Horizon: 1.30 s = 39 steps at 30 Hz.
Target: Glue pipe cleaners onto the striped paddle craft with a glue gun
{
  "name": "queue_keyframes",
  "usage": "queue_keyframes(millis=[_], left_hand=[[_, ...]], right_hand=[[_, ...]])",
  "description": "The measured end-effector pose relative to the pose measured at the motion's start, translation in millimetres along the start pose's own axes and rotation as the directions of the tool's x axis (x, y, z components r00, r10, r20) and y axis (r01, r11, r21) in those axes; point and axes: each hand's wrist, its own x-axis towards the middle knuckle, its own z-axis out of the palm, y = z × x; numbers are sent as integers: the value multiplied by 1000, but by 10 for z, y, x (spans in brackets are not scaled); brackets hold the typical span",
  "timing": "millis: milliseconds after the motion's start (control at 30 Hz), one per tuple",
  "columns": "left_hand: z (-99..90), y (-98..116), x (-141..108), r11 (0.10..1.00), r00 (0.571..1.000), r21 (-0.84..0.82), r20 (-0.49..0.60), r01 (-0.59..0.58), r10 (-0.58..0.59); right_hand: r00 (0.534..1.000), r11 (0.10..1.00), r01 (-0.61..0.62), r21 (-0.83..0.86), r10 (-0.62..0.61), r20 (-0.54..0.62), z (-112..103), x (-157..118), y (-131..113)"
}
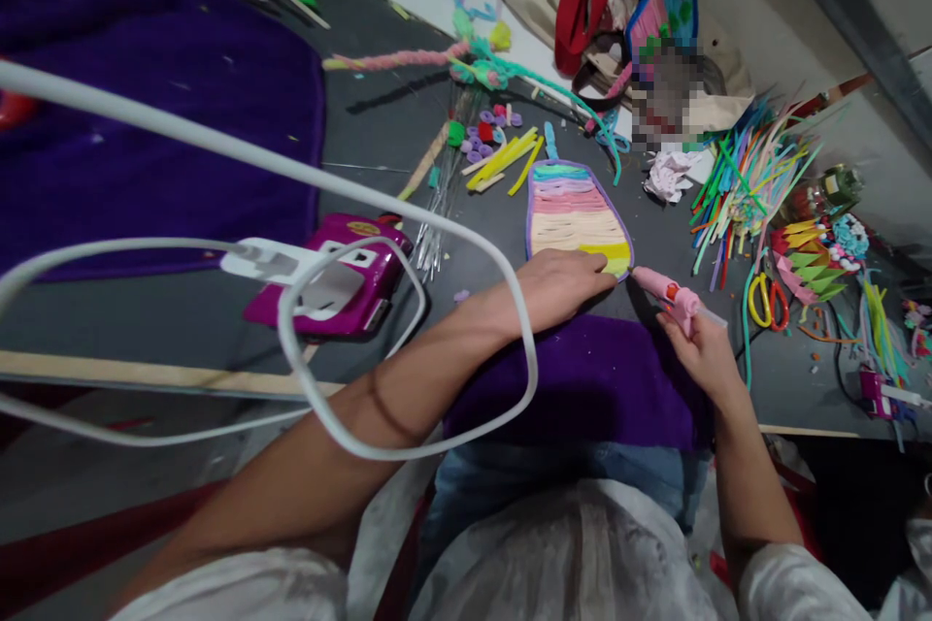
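A striped panel in blue, pink, cream and yellow with a purple border lies flat on the dark table. My left hand rests over its lower edge, fingers close together, pressing near the yellow strips; whether anything is under the fingertips is hidden. My right hand is wrapped round a pink glue gun, whose tip points at the panel's lower right corner. A purple cloth lies below both hands at the table's front edge.
A white cable loops across the view over my left forearm. At left are a magenta device and a purple cloth. Yellow strips and wires lie behind. Rightward are scissors, crumpled paper and colourful stems.
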Motion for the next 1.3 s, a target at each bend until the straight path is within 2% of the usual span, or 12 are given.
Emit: queue_keyframes(millis=[633, 900, 1067, 1133, 1200, 1300], left_hand=[[25, -21, 6, 999, 1000, 37, -5, -24, 24], [-8, -4, 4, 1000, 1000, 20, -3, -12, 12], [-68, 44, 10, 999, 1000, 52, 11, 16, -16], [-75, 50, 7, 999, 1000, 48, 11, 14, -15], [-77, 49, 4, 999, 1000, 42, 3, 19, -20], [-89, 46, 4, 998, 998, 43, 10, 55, -55]], right_hand=[[999, 999, 12, 53, -14, 30, -38, -25, -51], [997, 996, -69, 50, 68, 32, -109, 40, -39], [969, 971, -177, 160, 144, 199, -299, 290, -94], [930, 937, -271, 219, 196, 310, -380, 420, -87], [872, 887, -375, 269, 240, 426, -450, 553, -50], [809, 829, -461, 316, 246, 534, -527, 750, 39]])
